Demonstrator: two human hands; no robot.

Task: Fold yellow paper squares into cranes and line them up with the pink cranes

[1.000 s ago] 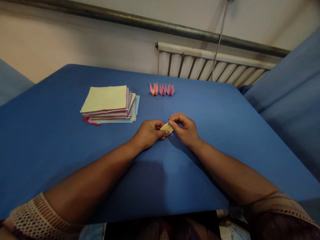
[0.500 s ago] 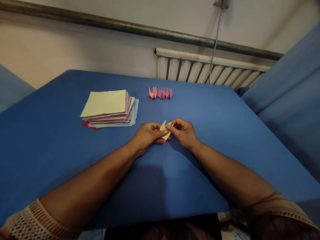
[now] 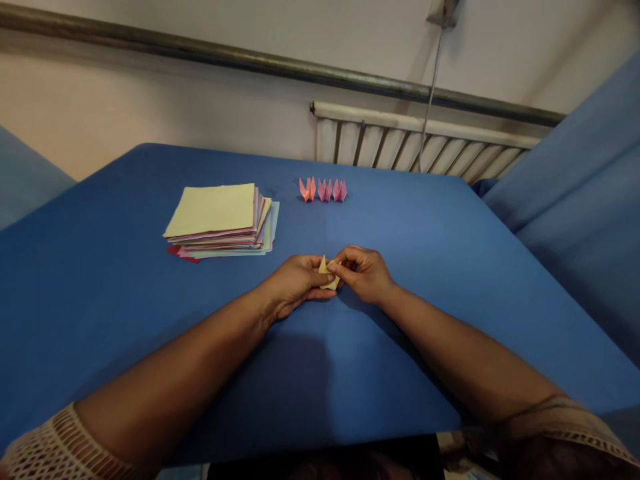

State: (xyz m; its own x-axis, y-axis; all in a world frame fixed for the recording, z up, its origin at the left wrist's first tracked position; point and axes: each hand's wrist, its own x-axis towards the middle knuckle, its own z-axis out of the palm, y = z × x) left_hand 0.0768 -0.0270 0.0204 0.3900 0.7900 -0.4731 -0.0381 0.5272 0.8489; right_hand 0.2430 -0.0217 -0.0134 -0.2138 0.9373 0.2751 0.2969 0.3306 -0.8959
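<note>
A small folded piece of yellow paper is held between my two hands over the middle of the table. My left hand grips it from the left, thumb lying across its front and fingers behind. From the right, my right hand pinches its upper right part between thumb and forefinger. One pointed tip of the paper sticks up between the hands. Part of the paper is covered by my thumbs and fingers. Beyond my hands stand an orange-pink folded paper figure and two pink-purple folded paper figures in a row.
A thick stack of coloured paper sheets, yellow on top, lies to the left on the blue-covered table. Behind the table are a white radiator, a metal pipe and a hanging cord. A blue curtain hangs at the right.
The raised tip of the yellow paper now stands more upright, and my right fingers have shifted slightly left on it. The whole view has moved a little; the stack and standing figures stay in place.
</note>
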